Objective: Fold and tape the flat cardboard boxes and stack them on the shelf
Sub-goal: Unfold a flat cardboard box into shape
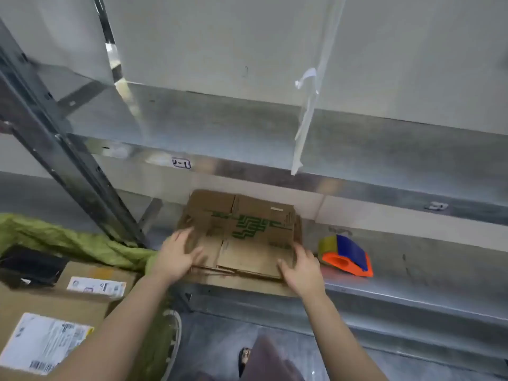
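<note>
On the lower shelf (412, 273), the left hand (178, 254) lay spread on the flat boxes (247, 229); the right hand (301, 266) pinched their near right corner. It seemed best to peel only the top sheet free. The tape dispenser (346, 255) sat just beside.

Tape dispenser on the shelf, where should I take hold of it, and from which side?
Probably the orange handle of the tape dispenser, reached from the front edge of the shelf with your right hand, the nearer one. The handle lies toward you with nothing over it; the tape roll sits at the far left end, beside the flat cardboard stack.
</note>
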### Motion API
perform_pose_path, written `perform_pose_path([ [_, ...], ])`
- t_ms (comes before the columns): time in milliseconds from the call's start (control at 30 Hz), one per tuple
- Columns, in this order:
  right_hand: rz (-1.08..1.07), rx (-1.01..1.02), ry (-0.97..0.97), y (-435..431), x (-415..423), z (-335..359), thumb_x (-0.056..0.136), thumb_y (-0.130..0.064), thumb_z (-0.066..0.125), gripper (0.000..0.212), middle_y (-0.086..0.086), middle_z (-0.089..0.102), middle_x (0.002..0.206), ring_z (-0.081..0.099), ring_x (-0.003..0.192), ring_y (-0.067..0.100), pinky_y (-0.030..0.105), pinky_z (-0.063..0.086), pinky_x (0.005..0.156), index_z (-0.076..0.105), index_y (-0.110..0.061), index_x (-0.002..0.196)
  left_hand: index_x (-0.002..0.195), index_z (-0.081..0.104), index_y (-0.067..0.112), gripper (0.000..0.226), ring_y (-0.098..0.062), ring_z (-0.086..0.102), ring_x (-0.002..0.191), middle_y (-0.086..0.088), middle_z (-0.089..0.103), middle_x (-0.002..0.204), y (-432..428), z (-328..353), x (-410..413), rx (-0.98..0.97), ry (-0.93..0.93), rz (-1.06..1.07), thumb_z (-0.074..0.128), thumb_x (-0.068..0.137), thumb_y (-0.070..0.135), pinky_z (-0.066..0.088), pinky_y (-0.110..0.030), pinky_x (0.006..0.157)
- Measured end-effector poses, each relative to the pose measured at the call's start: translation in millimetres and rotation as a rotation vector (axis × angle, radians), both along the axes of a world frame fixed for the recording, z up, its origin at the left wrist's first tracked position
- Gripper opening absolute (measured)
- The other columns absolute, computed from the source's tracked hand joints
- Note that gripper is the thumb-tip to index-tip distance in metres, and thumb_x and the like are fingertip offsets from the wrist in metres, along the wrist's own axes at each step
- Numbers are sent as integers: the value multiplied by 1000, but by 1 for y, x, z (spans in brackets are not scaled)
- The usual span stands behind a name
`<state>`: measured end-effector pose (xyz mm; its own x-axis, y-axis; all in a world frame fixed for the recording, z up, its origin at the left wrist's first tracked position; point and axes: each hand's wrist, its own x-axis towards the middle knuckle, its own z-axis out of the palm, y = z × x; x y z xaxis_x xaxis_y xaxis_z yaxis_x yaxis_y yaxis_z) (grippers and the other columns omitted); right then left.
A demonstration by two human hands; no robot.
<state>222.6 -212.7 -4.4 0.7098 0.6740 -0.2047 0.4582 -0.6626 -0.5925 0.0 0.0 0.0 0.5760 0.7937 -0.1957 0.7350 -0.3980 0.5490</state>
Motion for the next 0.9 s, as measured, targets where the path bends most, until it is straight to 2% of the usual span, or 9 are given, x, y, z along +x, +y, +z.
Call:
perform_pose_path([
  [167,-63,7,146,25,21,-12,87,-43,67,72,6,44,147,49,128,30,36,43,102,32,-29,148,149,30,16,76,-31,33,138,-13,35,150,36,-7,13,-116,40,184,67,87,39,27,-40,115],
  [300,-90,19,220,36,32,-20,83,-28,73,74,3,45,147,53,125,26,32,46,98,35,-26,147,152,24,19,80,-35,31,139,-15,29,154,56,-13,19,-238,32,266,67,88,38,28,-42,113],
  [467,-133,59,245,36,36,-28,81,-21,75,75,1,46,146,52,127,22,29,44,99,39,-26,147,145,38,19,68,-32,45,129,-11,48,143,65,-21,23,-230,-4,214,71,86,24,36,-36,105],
  [567,-157,71,221,37,33,-29,83,-21,74,71,1,50,144,52,127,21,28,43,101,41,-25,146,144,41,23,65,-31,46,128,-9,49,142,68,-20,28,-179,-38,176,70,86,19,36,-34,103],
  [733,-256,151,277,35,25,-19,80,-12,75,66,2,55,139,52,127,20,27,41,104,50,-20,140,137,47,29,71,-28,47,126,-5,48,139,68,-7,23,-267,-184,154,82,75,26,38,-35,103],
  [900,-255,231,275,32,24,-5,76,-10,78,67,7,52,138,52,122,22,23,39,97,52,-18,138,138,48,26,78,-26,44,127,-9,44,139,65,7,14,-198,-207,82,86,70,24,35,-34,107],
])
